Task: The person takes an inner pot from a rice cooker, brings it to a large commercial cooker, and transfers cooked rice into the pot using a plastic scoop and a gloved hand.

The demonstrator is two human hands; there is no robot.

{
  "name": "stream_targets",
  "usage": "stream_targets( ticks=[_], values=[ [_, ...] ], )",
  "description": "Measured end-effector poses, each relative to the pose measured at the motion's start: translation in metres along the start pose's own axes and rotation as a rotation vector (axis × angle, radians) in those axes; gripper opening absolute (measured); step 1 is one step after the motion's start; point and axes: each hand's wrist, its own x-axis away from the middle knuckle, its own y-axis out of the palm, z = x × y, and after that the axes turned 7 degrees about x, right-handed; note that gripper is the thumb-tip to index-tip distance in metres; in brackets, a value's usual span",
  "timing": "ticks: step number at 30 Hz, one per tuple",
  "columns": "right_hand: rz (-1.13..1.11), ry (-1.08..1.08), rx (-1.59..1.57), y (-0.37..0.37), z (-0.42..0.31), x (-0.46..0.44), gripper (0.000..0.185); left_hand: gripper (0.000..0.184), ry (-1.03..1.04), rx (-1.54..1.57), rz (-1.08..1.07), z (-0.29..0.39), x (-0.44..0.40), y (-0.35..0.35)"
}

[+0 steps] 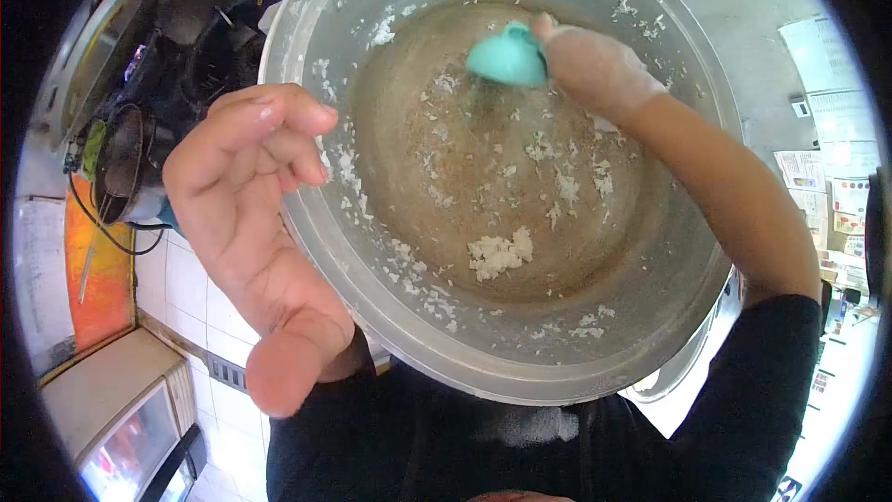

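Note:
A large round metal pot [632,251] fills the middle of the view, with white cooked rice grains scattered over its walls and brownish bottom. One bigger clump of rice [500,253] lies on the bottom on the near side. My right hand [595,65] reaches inside, gripping a teal plastic scoop [506,58] that is slightly blurred, near the far part of the bottom. My left hand [269,195] is raised beside the pot's left rim, palm showing, fingers bent but apart, thumb out, with nothing in it. Whether it touches the rim I cannot tell.
Dark cookware and a cable [93,214] are at the left. Below them is a glass-fronted appliance [130,428] on a white tiled floor. Papers [808,177] hang on the wall at the right. Part of another round vessel [669,376] shows beneath the pot.

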Motion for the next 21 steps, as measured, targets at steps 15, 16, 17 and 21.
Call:
stream_targets(
  ticks=[15, 16, 17, 21],
  values=[
    [-0.160, -0.365, -0.264, -0.001, -0.095, 0.005, 0.024, 0.118, -0.101, -0.123, 0.021, 0.008, 0.000, -0.005],
    [-0.159, -0.365, -0.262, 0.010, -0.091, 0.003, 0.024, 0.118, -0.106, -0.136, 0.024, 0.009, 0.000, -0.005],
    [0.065, -0.254, -0.430, 0.028, -0.084, -0.005, 0.024, 0.118, -0.111, -0.147, 0.025, 0.009, 0.000, -0.004],
    [0.156, 0.239, -0.642, 0.035, -0.073, -0.043, 0.023, 0.119, -0.174, -0.206, 0.082, 0.014, 0.001, 0.002]
  ],
)
